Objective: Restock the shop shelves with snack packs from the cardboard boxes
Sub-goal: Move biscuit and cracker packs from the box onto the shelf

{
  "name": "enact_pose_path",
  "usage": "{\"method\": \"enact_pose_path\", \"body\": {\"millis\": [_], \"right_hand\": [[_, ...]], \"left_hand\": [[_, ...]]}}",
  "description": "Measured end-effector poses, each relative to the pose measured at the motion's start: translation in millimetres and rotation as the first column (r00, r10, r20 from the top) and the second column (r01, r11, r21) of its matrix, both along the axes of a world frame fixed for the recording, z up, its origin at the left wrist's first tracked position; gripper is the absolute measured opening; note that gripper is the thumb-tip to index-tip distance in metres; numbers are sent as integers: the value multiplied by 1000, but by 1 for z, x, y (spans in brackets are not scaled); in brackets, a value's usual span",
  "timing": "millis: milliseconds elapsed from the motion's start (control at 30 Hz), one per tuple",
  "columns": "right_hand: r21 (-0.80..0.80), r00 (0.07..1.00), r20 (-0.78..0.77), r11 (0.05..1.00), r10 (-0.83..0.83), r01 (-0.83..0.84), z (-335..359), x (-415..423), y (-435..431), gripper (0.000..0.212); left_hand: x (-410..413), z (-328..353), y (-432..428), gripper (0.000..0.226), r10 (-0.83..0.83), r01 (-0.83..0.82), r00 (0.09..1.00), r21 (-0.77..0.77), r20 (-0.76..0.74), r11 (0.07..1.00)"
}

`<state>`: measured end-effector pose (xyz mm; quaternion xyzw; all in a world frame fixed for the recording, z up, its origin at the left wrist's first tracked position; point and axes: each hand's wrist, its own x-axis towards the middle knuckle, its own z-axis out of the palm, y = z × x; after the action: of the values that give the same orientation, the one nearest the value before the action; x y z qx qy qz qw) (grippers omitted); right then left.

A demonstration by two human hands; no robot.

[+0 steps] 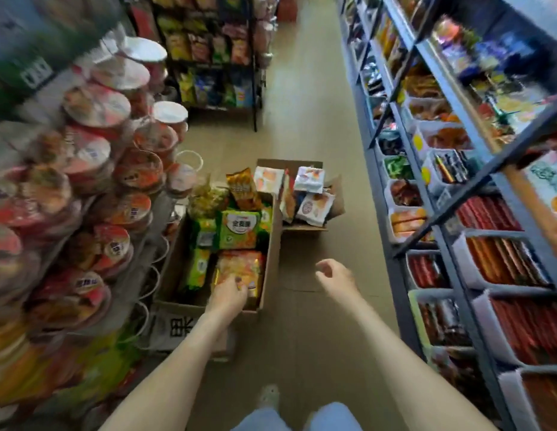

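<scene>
A long cardboard box (272,244) lies on the aisle floor, filled with green and orange snack packs. My left hand (229,295) reaches into its near end and grips an orange snack pack (239,269) by its lower edge. My right hand (334,275) hovers over the floor to the right of the box, fingers loosely curled, holding nothing. A second, smaller cardboard box (334,200) stands just beyond, holding white and orange packs (314,206).
A blue metal shelf unit (451,244) with white bins of red and orange snacks runs along the right. Stacked instant noodle bowls (96,188) crowd the left. A black rack of chip bags (215,57) stands at the back. Tan floor runs between them.
</scene>
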<state>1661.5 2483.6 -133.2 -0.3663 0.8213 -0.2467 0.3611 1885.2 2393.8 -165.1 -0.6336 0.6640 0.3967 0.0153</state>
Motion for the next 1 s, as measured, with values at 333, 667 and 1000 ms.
{"method": "enact_pose_path", "body": {"millis": [333,667,1000], "right_hand": [[86,954,59,951,293,-297,-37,-68,-141,48],[133,828,142,819,542,-559,-93,-46,-277,70],[173,634,134,612,761,-772,-202,2,-385,86]], "left_hand": [[-36,-30,-64,50,243,-250,966,73,91,965],[-45,-79,-153,65,403,-411,910,80,99,908],[-42,-146,-241,72,360,-380,921,139,150,914]]}}
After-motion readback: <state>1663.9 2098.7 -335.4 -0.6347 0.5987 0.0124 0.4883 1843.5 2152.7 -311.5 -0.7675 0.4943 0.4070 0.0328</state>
